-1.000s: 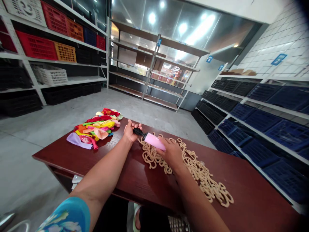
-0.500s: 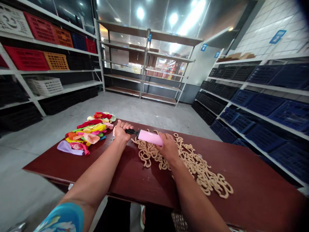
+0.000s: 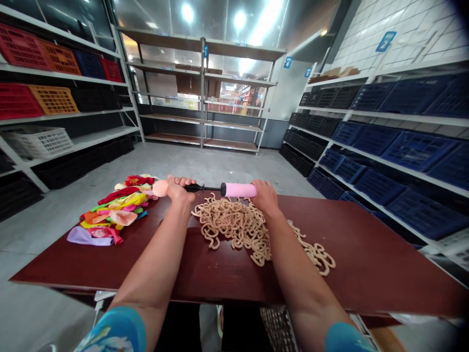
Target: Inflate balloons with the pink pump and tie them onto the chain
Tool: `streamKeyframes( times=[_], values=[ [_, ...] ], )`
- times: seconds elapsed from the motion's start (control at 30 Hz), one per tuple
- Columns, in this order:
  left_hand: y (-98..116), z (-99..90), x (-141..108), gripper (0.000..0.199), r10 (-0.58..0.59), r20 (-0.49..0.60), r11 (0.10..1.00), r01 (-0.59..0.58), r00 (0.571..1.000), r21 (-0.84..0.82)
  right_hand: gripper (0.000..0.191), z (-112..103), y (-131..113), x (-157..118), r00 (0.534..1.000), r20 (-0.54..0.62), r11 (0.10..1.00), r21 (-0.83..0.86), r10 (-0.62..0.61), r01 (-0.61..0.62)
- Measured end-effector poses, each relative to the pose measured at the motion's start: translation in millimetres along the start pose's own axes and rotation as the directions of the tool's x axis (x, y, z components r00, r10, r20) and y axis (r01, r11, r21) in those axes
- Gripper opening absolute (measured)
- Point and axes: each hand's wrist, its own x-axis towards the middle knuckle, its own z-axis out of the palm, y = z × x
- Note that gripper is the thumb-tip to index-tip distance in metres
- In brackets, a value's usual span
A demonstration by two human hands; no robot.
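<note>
I see the left hand [image 3: 179, 191] curled round a pump's [image 3: 224, 189] black end [image 3: 193, 187], by a balloon [image 3: 160, 188]; the right hand [image 3: 264, 196] clasps the pink barrel [image 3: 240, 189].

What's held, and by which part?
A pump: left hand around its black end, right hand on its pink barrel. Hold on the peach balloon unclear.

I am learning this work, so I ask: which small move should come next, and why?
Probably push the right grip, around the pink barrel, toward the left grip, around the black end. A bare rod shows between these parts, so there seems to be travel to close; a rounded peach balloon sits at the left grip.
</note>
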Motion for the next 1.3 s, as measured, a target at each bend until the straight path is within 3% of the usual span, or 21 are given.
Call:
streamKeyframes(
  times=[0.17, 0.3, 0.43, 0.67, 0.97, 1.13, 1.3],
  values=[
    [-12, -11.2, -6, 0.046, 0.007, 0.02, 0.999, -0.008, 1.0, 0.045, 0.023, 34, 5, 1, 0.996, 0.056, 0.994, 0.085, 0.062, -0.067],
    [-6, 0.8, -13, 0.047, 0.065, 0.047, 0.995, -0.069, 0.997, 0.078, 0.023, 50, -3, -6, 0.998, 0.06, 0.99, 0.137, 0.03, -0.038],
    [-7, 12.6, -21, 0.049, 0.101, 0.067, 0.988, -0.108, 0.993, 0.11, 0.023, 53, -15, -5, 0.998, 0.056, 0.987, 0.159, -0.02, 0.011],
    [-16, 17.0, -28, 0.053, 0.141, 0.137, 0.976, -0.161, 0.981, 0.148, 0.025, 53, -30, -4, 0.995, 0.051, 0.978, 0.196, -0.082, 0.07],
    [14, 38.9, -11, 0.048, 0.171, 0.122, 0.962, -0.193, 0.978, 0.195, 0.023, 64, -8, -3, 1.0, 0.004, 0.967, 0.255, -0.006, 0.005],
    [14, 36.3, -6, 0.051, 0.182, 0.119, 0.958, -0.204, 0.976, 0.203, 0.021, 71, -9, -3, 1.0, 0.009, 0.965, 0.264, 0.008, -0.01],
    [-3, 31.2, -17, 0.054, 0.135, 0.183, 0.965, -0.172, 0.974, 0.201, 0.023, 69, -21, -4, 0.999, 0.002, 0.96, 0.276, -0.04, 0.037]
  ],
)
